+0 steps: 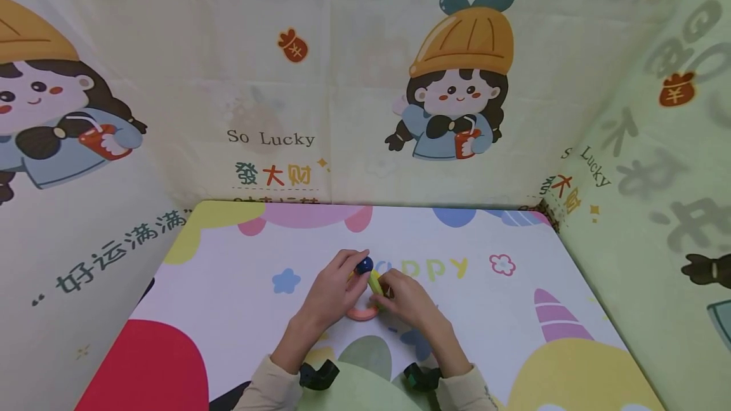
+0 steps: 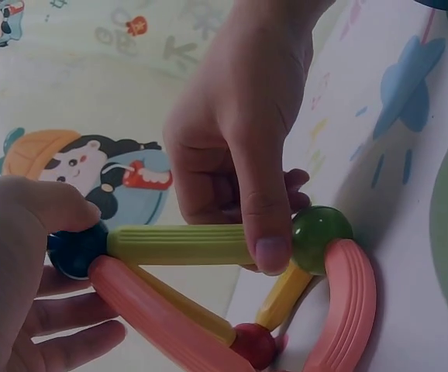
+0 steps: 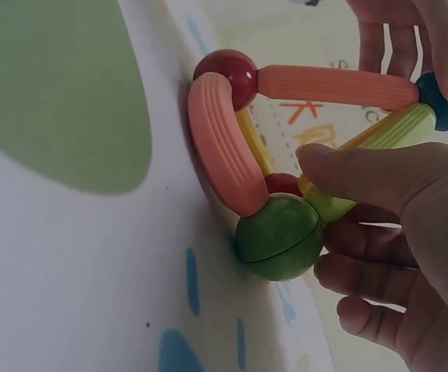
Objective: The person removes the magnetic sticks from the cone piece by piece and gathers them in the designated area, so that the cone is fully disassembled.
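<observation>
A frame of ridged toy rods joined by balls stands on the tabletop, with its dark blue ball (image 1: 364, 265) uppermost. My left hand (image 1: 334, 287) pinches this ball between thumb and fingers. My right hand (image 1: 408, 297) grips the lime-green rod (image 2: 181, 245) near its lower end, beside the green ball (image 2: 322, 239). A curved coral rod (image 3: 228, 147) runs along the table from the green ball to a red ball (image 3: 228, 76). From there a straight coral rod (image 3: 336, 85) rises to the blue ball. Yellow rods and another red ball (image 2: 255, 346) lie behind, partly hidden.
The white tabletop (image 1: 457, 316) carries printed coloured shapes and letters. Printed fabric walls (image 1: 354, 81) enclose its back and sides. A black wrist device (image 1: 320, 375) sits by the left cuff, and another black device (image 1: 421, 377) by the right.
</observation>
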`<state>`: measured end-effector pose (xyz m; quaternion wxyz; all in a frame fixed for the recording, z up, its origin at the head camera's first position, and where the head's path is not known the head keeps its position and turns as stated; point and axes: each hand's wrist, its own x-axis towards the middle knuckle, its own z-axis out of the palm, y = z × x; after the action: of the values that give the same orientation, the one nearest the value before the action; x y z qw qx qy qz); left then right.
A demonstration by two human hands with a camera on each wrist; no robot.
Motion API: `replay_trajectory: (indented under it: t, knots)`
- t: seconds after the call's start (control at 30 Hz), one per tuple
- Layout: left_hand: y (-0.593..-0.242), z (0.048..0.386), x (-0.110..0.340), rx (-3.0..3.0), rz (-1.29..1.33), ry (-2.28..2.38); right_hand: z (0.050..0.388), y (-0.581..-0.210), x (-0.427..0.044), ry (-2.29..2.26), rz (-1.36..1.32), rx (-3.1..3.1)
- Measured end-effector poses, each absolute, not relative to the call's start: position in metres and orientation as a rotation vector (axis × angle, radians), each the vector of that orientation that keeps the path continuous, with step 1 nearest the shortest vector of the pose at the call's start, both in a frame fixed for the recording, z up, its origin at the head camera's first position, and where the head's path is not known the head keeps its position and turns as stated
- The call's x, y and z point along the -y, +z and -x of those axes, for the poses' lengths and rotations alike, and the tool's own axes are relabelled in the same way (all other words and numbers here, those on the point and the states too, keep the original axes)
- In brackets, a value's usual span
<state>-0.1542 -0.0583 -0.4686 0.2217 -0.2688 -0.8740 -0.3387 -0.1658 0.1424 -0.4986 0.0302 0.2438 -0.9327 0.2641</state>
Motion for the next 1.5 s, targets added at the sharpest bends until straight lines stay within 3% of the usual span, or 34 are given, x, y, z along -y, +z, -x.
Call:
replay_trajectory:
  t: [1.5]
  knots:
    - [-0.476,0.158,0.045,2.493,0.673,-0.899,0.164,-0.494,-0.141,0.835,-0.753,2.947]
